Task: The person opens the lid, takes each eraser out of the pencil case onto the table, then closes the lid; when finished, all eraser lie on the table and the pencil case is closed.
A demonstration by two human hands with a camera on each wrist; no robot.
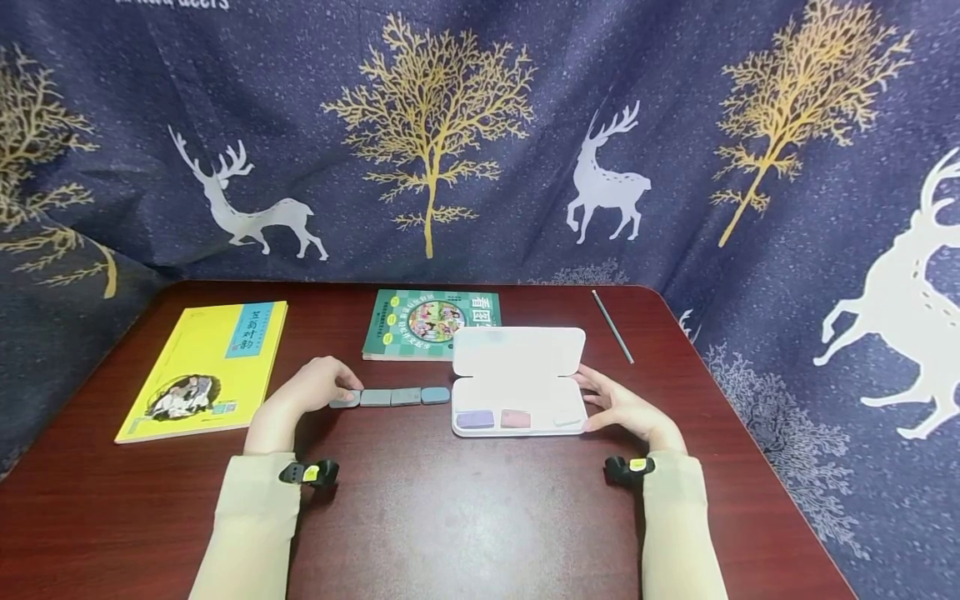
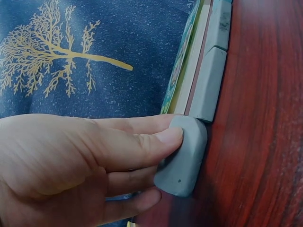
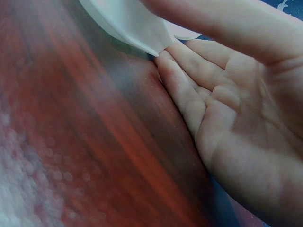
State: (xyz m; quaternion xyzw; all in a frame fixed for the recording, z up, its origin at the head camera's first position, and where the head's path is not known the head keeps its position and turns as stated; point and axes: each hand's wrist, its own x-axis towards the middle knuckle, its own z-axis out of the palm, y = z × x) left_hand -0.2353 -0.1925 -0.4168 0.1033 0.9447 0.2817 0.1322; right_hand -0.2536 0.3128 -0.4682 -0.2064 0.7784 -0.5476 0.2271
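My left hand point(image 1: 321, 385) pinches a grey, round-cornered block point(image 2: 187, 158) between thumb and fingers; its kind is not clear, though it resembles an eraser. This block is at the left end of a row on the table, beside two grey blocks point(image 1: 376, 398) and a bluer one point(image 1: 435, 396) with rounded corners. To the right of the row lies a white case point(image 1: 517, 390) with its lid point(image 1: 517, 352) raised. Inside are a purple block point(image 1: 476, 419), a pink block point(image 1: 515, 419) and a whitish piece point(image 1: 567, 419). My right hand point(image 1: 618, 407) holds the case's right side, thumb near the front corner.
A yellow book point(image 1: 217, 367) lies at the left of the dark red table point(image 1: 480, 517). Behind the row and partly behind the lid is a green book point(image 1: 420, 321). A thin grey stick point(image 1: 612, 327) lies at the back right. A patterned cloth point(image 1: 480, 167) hangs behind.
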